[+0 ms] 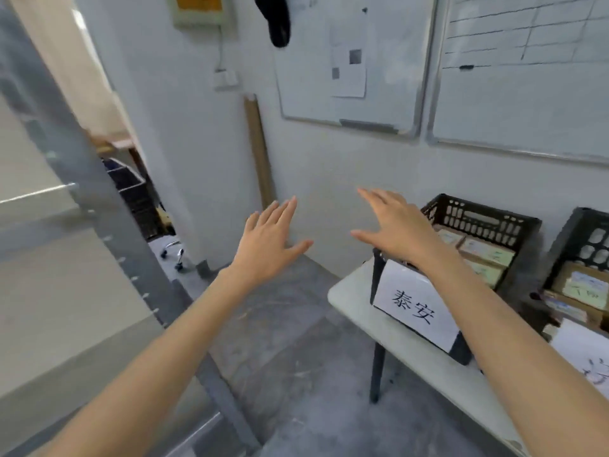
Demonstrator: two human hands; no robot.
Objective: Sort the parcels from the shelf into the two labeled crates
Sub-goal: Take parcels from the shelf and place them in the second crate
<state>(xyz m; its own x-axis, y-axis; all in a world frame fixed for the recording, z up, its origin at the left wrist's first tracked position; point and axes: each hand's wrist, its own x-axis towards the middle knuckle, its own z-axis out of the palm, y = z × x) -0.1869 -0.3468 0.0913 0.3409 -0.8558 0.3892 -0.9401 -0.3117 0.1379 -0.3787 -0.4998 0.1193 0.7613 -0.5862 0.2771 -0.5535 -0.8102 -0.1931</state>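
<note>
Both empty: my left hand [267, 245] and right hand [393, 225] hang fingers spread wide. At three o'clock, brown cardboard parcels [487, 255] already sit in the black slotted plastic crate with its white paper label [481, 222], more in its black neighbour crate [583, 245]. The grey metal shelf [99, 206] at nine o'clock blurs; I can't tell what's left.

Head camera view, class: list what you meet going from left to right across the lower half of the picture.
Metal shelf frame → left hand → right hand → labelled black crate → second black crate.
</note>
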